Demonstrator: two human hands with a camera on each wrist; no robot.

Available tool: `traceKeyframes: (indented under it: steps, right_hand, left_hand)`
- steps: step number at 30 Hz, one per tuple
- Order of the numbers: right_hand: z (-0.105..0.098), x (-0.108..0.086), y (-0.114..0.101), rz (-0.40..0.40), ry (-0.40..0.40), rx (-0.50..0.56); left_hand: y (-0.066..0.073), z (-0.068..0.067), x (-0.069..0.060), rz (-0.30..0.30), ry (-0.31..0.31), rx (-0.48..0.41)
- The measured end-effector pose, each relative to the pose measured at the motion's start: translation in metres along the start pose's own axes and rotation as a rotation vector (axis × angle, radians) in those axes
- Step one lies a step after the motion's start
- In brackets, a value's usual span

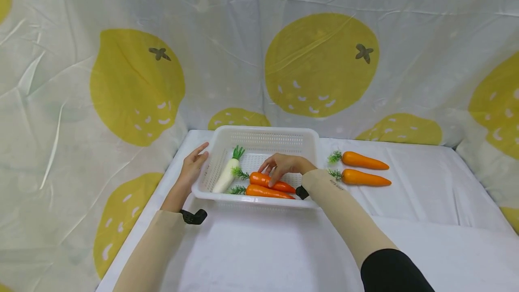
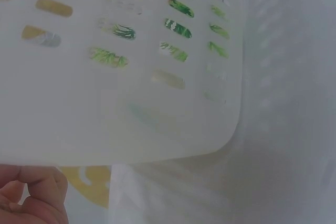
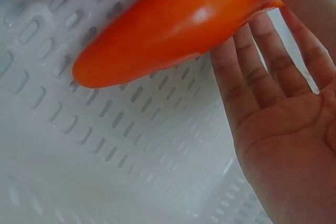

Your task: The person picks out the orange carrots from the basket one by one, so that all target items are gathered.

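A white plastic basket (image 1: 259, 199) holds a white radish (image 1: 226, 175) with a green top and two orange carrots lying side by side. My right hand (image 1: 285, 166) reaches into it and holds the rear carrot (image 1: 259, 178), thumb on one side and fingers on the other. In the right wrist view, that carrot (image 3: 168, 30) slants across the perforated floor. The front carrot (image 1: 267, 191) lies close to the basket's near wall. At the left rim, my left hand (image 1: 193, 166) rests against the basket with loosely bent fingers; the left wrist view shows only part of it.
Right of the basket, an upper carrot (image 1: 365, 160) and a lower carrot (image 1: 366, 177) lie on the white tablecloth (image 1: 259, 247). Behind the table hangs a curtain (image 1: 227, 48) with a yellow lemon print.
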State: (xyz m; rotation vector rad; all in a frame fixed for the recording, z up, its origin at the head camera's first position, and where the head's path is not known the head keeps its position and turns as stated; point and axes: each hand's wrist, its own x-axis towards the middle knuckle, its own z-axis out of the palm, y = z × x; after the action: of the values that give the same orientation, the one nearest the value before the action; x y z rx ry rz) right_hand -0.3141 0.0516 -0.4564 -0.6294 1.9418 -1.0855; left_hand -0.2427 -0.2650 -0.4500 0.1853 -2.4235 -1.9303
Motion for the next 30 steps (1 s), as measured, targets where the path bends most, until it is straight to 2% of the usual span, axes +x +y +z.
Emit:
traceKeyframes:
  steps: [7, 15, 18, 24, 25, 30]
  right_hand:
    - [0.0029, 0.0016, -0.0012, 0.001, 0.013, -0.044]
    - [0.0020, 0.0008, -0.0025, -0.019, 0.013, -0.026]
    - [0.0011, 0.0011, -0.0028, -0.028, 0.016, -0.025]
    - [-0.0028, 0.0002, -0.0045, -0.066, 0.022, 0.007]
    - [-0.0037, 0.0000, -0.0050, -0.075, 0.024, 0.014]
    - [-0.0069, -0.0010, -0.0099, -0.108, 0.044, 0.022]
  left_hand:
    - [-0.0033, -0.0006, 0.0019, 0.006, -0.006, -0.012]
    - [-0.0044, 0.0001, 0.0031, 0.002, -0.011, -0.018]
    - [0.0010, 0.0001, -0.0003, -0.007, -0.013, -0.025]
    - [0.0005, -0.0004, -0.0001, -0.007, -0.009, -0.004]
    - [-0.0034, -0.0006, 0.0021, -0.001, -0.008, 0.000]
    - [-0.0003, -0.0001, 0.0006, -0.012, -0.016, 0.003]
